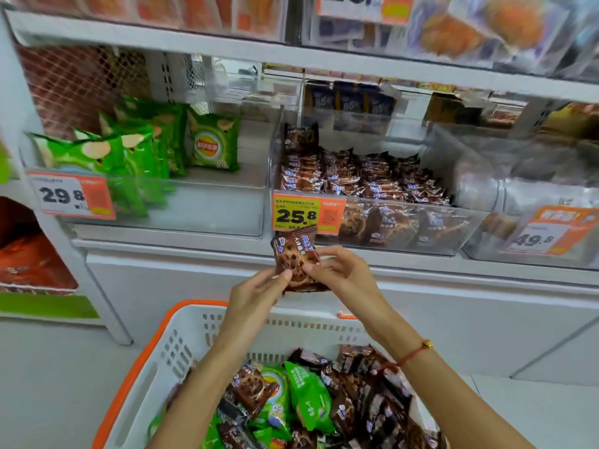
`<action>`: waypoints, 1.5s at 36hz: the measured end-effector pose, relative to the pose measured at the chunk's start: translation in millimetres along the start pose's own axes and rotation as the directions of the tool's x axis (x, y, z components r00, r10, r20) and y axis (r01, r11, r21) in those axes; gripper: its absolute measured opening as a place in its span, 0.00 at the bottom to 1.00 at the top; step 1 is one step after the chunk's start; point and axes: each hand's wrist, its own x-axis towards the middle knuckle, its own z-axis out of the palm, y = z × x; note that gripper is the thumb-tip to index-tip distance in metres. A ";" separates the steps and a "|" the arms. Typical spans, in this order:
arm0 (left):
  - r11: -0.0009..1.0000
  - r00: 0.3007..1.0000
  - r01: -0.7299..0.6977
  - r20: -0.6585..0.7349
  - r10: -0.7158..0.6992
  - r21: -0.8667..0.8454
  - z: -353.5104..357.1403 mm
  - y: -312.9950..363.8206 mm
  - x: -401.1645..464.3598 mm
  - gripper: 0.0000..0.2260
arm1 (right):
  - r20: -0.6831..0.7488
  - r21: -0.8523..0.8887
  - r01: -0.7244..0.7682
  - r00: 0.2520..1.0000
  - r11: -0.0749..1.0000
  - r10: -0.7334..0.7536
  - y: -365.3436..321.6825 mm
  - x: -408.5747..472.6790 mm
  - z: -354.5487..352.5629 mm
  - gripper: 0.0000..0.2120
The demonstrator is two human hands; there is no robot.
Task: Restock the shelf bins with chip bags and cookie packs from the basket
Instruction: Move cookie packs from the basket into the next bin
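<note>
Just below the cookie bin point(372, 202), under its 25.8 price tag point(308, 215), both hands hold a brown cookie pack point(296, 257) upright, its long axis pointing up toward the bin. The left hand point(256, 293) pinches the lower left edge, the right hand point(340, 270) the right side; there may be two packs stacked, hard to tell. The bin's open top lies up and slightly right of the pack, nearer the right hand. Below the bin, the basket point(194, 332) holds more packs and green chip bags point(308, 396).
</note>
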 end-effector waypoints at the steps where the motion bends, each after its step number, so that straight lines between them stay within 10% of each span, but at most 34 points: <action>1: 0.999 0.999 -0.035 -0.019 0.035 0.005 2.1 7.6 -0.5 0.04 | -0.015 -0.005 0.035 0.999 0.999 -0.035 -9.5 1.1 -2.0 0.06; 12: 0.817 0.780 -0.517 -0.252 0.573 0.257 -20.9 108.2 71.5 0.09 | -0.050 -0.131 0.096 0.993 0.987 -0.103 -116.1 44.2 -52.0 0.04; 21: 0.759 0.866 -0.401 -0.058 0.497 0.513 -32.0 115.9 130.3 0.21 | -0.092 -0.519 0.074 0.986 0.852 -0.142 -133.0 151.5 -62.4 0.14; 38: 0.724 0.898 -0.320 -0.049 0.438 0.611 -38.5 108.0 137.4 0.18 | 0.077 -0.946 0.229 0.846 0.229 -0.527 -85.8 278.6 -21.9 0.15; 54: 0.708 0.894 -0.311 -0.058 0.445 0.635 -36.3 107.1 136.6 0.18 | 0.235 -0.925 0.343 0.855 0.163 -0.463 -81.3 273.5 -21.2 0.22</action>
